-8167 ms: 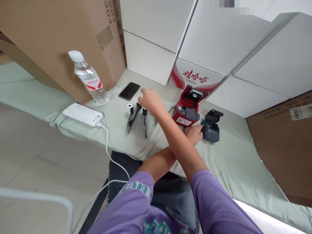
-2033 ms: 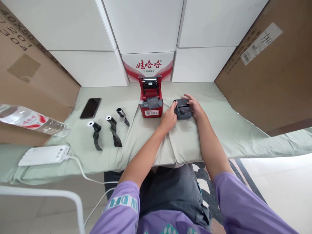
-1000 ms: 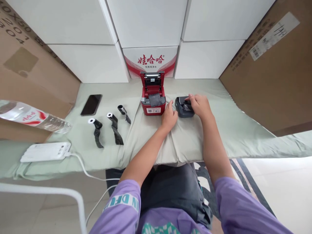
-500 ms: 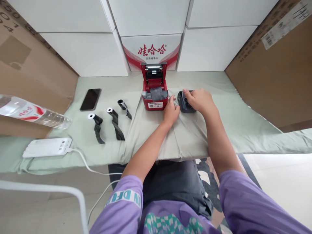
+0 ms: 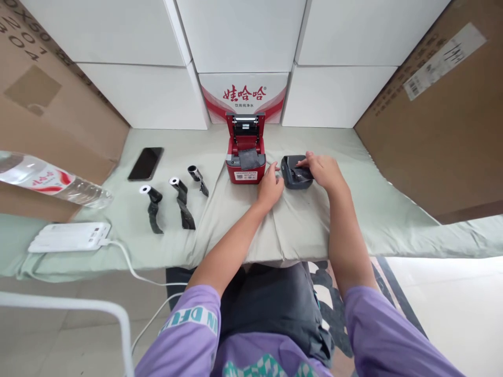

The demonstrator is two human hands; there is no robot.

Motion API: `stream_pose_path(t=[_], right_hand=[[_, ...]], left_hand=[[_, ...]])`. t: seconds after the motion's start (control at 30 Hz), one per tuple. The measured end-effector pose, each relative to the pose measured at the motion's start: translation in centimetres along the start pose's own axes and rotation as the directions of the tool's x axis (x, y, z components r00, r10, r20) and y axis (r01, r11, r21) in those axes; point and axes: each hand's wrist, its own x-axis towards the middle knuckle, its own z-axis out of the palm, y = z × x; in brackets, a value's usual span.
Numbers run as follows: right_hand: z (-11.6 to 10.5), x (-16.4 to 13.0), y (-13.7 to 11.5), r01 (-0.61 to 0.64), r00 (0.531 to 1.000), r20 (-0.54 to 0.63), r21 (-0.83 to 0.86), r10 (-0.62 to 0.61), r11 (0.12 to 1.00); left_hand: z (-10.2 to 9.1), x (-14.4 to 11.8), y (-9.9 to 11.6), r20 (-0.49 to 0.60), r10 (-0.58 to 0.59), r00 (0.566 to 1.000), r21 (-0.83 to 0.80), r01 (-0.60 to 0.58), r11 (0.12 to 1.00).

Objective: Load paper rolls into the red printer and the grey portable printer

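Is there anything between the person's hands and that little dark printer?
Nothing visible. The right hand already rests on top of the dark printer, and the left hand sits at its left side, just right of the red printer.

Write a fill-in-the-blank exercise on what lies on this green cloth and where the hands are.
1. The right hand rests on the small ____ printer.
2. The boxy red printer has its lid ____.
3. ____ small paper rolls with dark strips lie left of the red printer.
4. The black smartphone lies ____ on the green cloth.

Missing words: black; open; Three; flat
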Motion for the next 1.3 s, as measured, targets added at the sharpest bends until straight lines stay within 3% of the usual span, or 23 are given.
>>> stream_pose_path(t=[0.1,0.17,0.27,0.33,0.5,0.6,0.73,0.9,1.17,1.3], right_hand=[[0.2,0.3,2.1,0.011,0.989,-0.144,0.284,0.031,0.959],[0.8,0.7,3.5,0.016,0.957,-0.269,0.432,0.112,0.902],[2.0,1.3,4.8,-0.031,0.939,-0.277,0.520,0.203,0.854],[2.9,1.5,4.9,-0.068,0.939,-0.250,0.535,0.234,0.842],[5.1,1.2,4.5,-0.093,0.896,-0.332,0.509,0.295,0.856],[5.6,1.1,4.5,-0.113,0.894,-0.322,0.510,0.312,0.853],[5.7,1.1,4.7,-0.140,0.889,-0.309,0.516,0.337,0.845],[5.6,1.2,5.0,-0.114,0.913,-0.296,0.472,0.279,0.874],[4.8,2.8,5.9,-0.133,0.909,-0.256,0.571,0.329,0.810],[4.8,3.3,6.7,-0.101,0.891,-0.299,0.602,0.341,0.792]], left_hand=[[-0.1,0.0,0.0,0.014,-0.013,1.000,0.007,0.012,1.000],[-0.1,-0.1,0.0,0.022,-0.018,1.000,0.003,0.018,1.000],[-0.1,-0.1,0.0,0.031,-0.022,0.999,-0.005,0.022,1.000],[-0.1,-0.1,0.1,0.034,-0.026,0.999,-0.008,0.026,1.000],[-0.1,-0.2,0.4,0.022,-0.042,0.999,-0.013,0.042,0.999],[-0.2,-0.3,0.7,0.024,-0.054,0.998,-0.022,0.055,0.998],[-0.2,-0.5,0.9,0.020,-0.056,0.998,-0.020,0.057,0.998],[0.0,-0.4,0.7,0.016,-0.064,0.998,-0.033,0.065,0.997],[0.2,-0.2,0.2,0.016,-0.050,0.999,-0.042,0.051,0.998],[0.0,-0.2,0.3,0.020,-0.058,0.998,-0.030,0.059,0.998]])
